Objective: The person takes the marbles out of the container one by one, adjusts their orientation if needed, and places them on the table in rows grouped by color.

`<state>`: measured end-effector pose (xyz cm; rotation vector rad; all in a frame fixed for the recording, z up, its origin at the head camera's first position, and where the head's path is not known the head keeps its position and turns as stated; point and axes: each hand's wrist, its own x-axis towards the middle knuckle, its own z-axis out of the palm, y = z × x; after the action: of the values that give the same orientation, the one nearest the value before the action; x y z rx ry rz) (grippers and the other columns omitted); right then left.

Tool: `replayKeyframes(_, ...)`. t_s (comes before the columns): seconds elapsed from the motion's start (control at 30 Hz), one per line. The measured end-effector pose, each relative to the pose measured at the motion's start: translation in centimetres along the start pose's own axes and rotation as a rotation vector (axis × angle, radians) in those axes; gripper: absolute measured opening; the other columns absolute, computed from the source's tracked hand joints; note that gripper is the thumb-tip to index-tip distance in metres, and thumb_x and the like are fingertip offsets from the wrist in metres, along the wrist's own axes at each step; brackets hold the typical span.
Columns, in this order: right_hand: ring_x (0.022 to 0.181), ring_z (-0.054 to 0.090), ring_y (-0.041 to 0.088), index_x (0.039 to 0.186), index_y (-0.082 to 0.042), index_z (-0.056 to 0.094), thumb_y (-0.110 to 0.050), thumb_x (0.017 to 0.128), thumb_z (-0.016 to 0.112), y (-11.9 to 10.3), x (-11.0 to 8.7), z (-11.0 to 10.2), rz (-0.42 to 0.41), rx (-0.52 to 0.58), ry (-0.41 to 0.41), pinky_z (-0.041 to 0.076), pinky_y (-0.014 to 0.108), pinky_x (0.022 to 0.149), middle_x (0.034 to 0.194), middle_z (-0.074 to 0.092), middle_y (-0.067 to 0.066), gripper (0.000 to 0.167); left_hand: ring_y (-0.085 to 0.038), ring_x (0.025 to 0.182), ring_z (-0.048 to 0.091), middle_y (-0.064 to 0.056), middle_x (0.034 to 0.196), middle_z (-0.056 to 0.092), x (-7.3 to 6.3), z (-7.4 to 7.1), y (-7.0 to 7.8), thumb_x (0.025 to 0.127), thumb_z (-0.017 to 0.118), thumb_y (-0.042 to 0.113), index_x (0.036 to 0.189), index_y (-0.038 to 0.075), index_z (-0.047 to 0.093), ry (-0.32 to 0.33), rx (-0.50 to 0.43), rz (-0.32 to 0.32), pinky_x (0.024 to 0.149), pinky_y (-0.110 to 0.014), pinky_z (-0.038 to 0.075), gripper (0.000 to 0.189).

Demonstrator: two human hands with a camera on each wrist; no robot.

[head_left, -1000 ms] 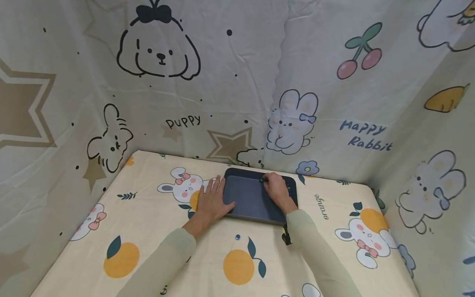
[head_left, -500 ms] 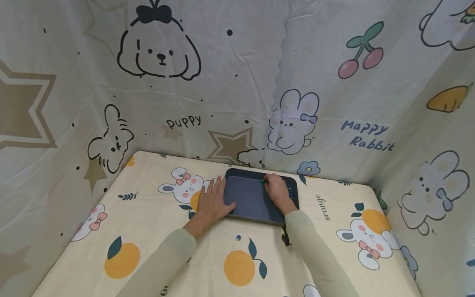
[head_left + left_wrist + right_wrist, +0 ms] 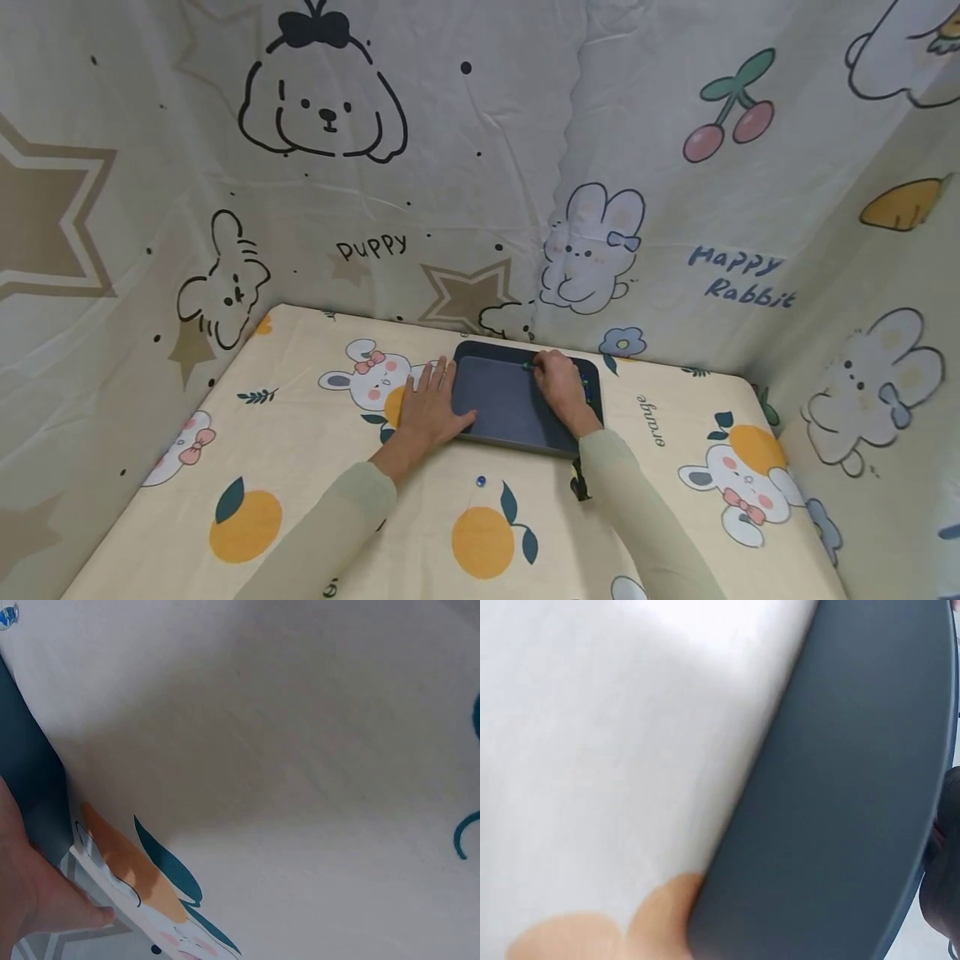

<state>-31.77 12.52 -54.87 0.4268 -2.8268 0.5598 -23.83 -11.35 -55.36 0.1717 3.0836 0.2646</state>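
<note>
A shallow dark blue-grey tray (image 3: 491, 408) lies near the back edge of the cloth-covered table. My left hand (image 3: 429, 406) rests at its left side with fingers straight and spread; the left wrist view shows part of that hand (image 3: 34, 889) beside the tray's outer wall (image 3: 30, 765). Inside the tray, at the back, my right hand (image 3: 560, 385) has curled fingers pinching a small green marble (image 3: 527, 365). Several small blue and green marbles (image 3: 587, 388) sit along the tray's right side, partly hidden by that hand. The right wrist view shows only the tray wall (image 3: 832, 780).
One blue marble (image 3: 481, 481) lies on the cloth in front of the tray. A black and yellow item (image 3: 579, 481), its kind unclear, is beside my right forearm. A printed cloth wall (image 3: 450, 192) rises directly behind the table.
My right hand and the green marble have shifted only very slightly at the back of the tray. My left hand and the tray stay in place.
</note>
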Motion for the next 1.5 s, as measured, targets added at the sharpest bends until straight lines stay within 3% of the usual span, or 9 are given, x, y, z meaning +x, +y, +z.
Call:
replayKeyframes(0.23,0.082,0.066,0.023,0.096,-0.002,0.075,0.0,0.086,0.07,-0.2,-0.8,-0.7,-0.008,0.054,0.067,0.055,0.04,0.074,0.091,0.069,0.01,0.011,-0.034,0.149,0.017,-0.013,0.165,0.017,0.0,0.0,-0.1,0.088,0.057,0.067,0.159,0.009,0.021,0.004,0.0,-0.004,0.117,-0.059,0.016,0.099)
replayKeyframes(0.5,0.083,0.067,0.019,0.094,-0.005,0.075,0.0,0.086,0.072,-1.0,-3.0,-2.5,-0.046,0.2,0.098,0.056,0.035,0.073,0.094,0.07,0.007,0.01,-0.035,0.149,0.018,-0.014,0.165,0.017,-0.1,-0.1,-0.1,0.087,0.058,0.067,0.159,0.008,0.022,0.0,0.003,-0.01,0.117,-0.058,0.016,0.099)
replayKeyframes(0.77,0.086,0.069,0.017,0.098,-0.004,0.074,0.0,0.088,0.072,-2.5,-6.5,-3.8,-0.094,0.362,0.06,0.058,0.029,0.073,0.097,0.069,0.005,0.011,-0.035,0.149,0.017,-0.014,0.165,0.016,0.0,0.2,-0.2,0.087,0.058,0.066,0.159,0.008,0.021,0.0,-0.002,-0.01,0.117,-0.059,0.015,0.1)
replayKeyframes(1.03,0.085,0.068,0.011,0.096,-0.004,0.076,-0.001,0.087,0.075,-3.9,-10.4,-4.9,-0.069,0.521,-0.02,0.056,0.021,0.073,0.092,0.069,-0.003,0.009,-0.035,0.15,0.016,-0.014,0.165,0.015,0.1,0.1,-0.1,0.088,0.058,0.066,0.16,0.008,0.02,-0.012,-0.01,-0.004,0.117,-0.059,0.014,0.1)
replayKeyframes(1.27,0.083,0.067,0.008,0.094,-0.009,0.077,0.001,0.084,0.078,-4.9,-13.2,-5.1,-0.088,0.571,-0.061,0.056,0.021,0.073,0.091,0.068,-0.007,0.014,-0.035,0.15,0.016,-0.014,0.165,0.014,0.1,-0.2,0.1,0.088,0.057,0.066,0.16,0.008,0.02,-0.018,-0.005,-0.005,0.117,-0.059,0.014,0.099)
replayKeyframes(1.5,0.086,0.066,0.01,0.098,-0.007,0.077,-0.002,0.086,0.077,-5.0,-14.3,-3.9,-0.113,0.57,-0.14,0.056,0.021,0.075,0.094,0.069,-0.006,0.012,-0.034,0.15,0.015,-0.014,0.165,0.015,0.1,-0.1,0.1,0.087,0.057,0.067,0.16,0.009,0.02,-0.015,-0.013,-0.013,0.117,-0.058,0.013,0.1)
